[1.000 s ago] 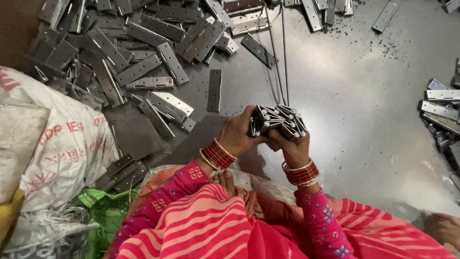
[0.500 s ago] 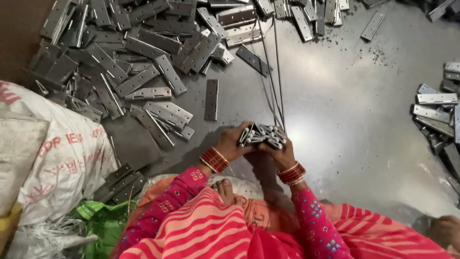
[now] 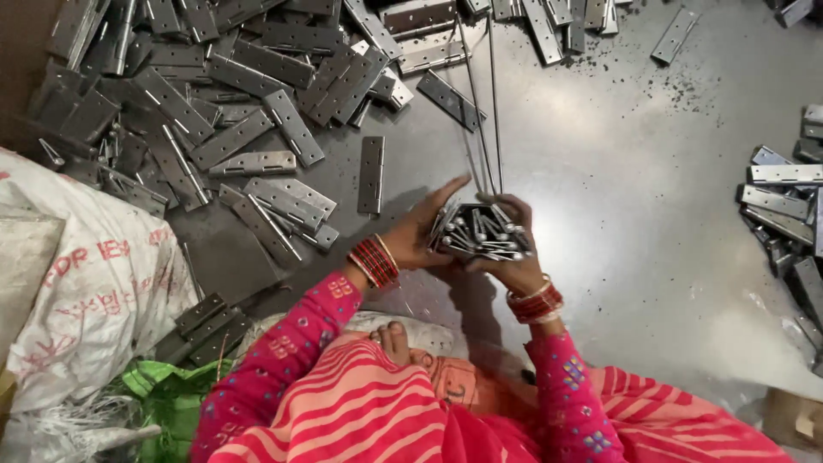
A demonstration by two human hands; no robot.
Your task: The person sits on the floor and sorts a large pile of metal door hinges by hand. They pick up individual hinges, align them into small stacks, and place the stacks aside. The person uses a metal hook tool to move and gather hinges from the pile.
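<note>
Hands, left [image 3: 417,233] and right [image 3: 514,257], clamp curled fingers round a hinge stack [image 3: 480,233] at frame centre, seemingly squaring it up; keeping it aligned calls for even pressure from both sides.

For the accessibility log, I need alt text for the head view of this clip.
Seen from above, a seated person's left hand and right hand together grip a bundle of metal hinges over a grey floor. Loose hinges lie heaped to the left, beside a white sack.
</note>
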